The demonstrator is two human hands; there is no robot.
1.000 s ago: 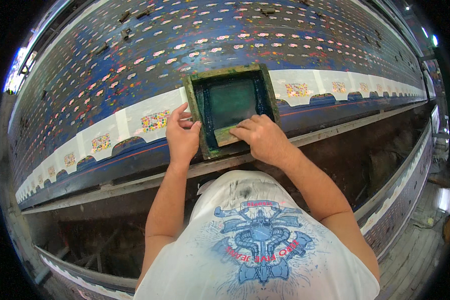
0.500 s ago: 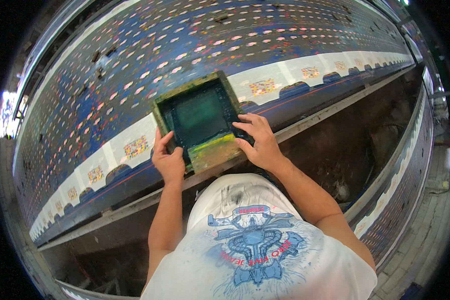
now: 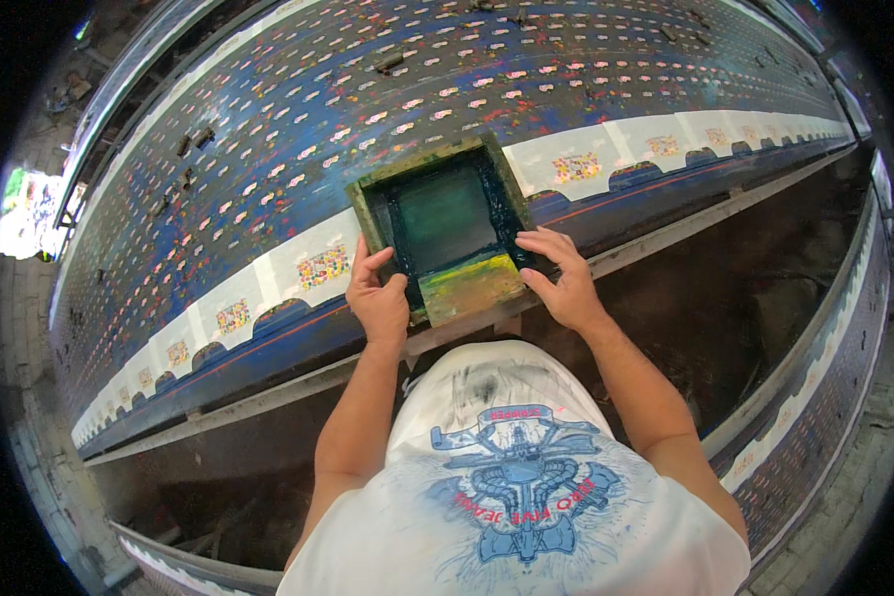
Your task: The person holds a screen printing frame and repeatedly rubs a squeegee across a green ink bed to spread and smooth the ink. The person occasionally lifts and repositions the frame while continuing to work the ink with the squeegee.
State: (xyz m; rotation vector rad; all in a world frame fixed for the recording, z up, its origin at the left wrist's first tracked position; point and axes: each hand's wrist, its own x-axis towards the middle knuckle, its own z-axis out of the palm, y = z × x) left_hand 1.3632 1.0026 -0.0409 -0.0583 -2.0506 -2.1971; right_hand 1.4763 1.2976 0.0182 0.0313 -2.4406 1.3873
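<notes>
A square screen frame (image 3: 417,157) with grimy green wooden sides and a dark green mesh lies over a band of white cut pieces (image 3: 532,149) printed with multicolored dot patterns. My left hand (image 3: 377,298) grips the frame's left side, thumb toward the inner edge. On the opposite side, my right hand (image 3: 564,283) has its fingers curled over the frame. Between my hands, a wooden squeegee board (image 3: 467,296), smeared yellow-green, rests at the frame's near end.
The long printing table (image 3: 268,159) curves across the view, dotted with small pale shapes and scattered dark pieces of hardware. Along its near edge runs a rail (image 3: 666,233) above a dark gap. Another table (image 3: 805,427) stands at the right, beside a grey floor (image 3: 849,477).
My right hand has left the squeegee for the frame's right side. The board now shows its yellow-green smeared face. The view has swung somewhat between frames.
</notes>
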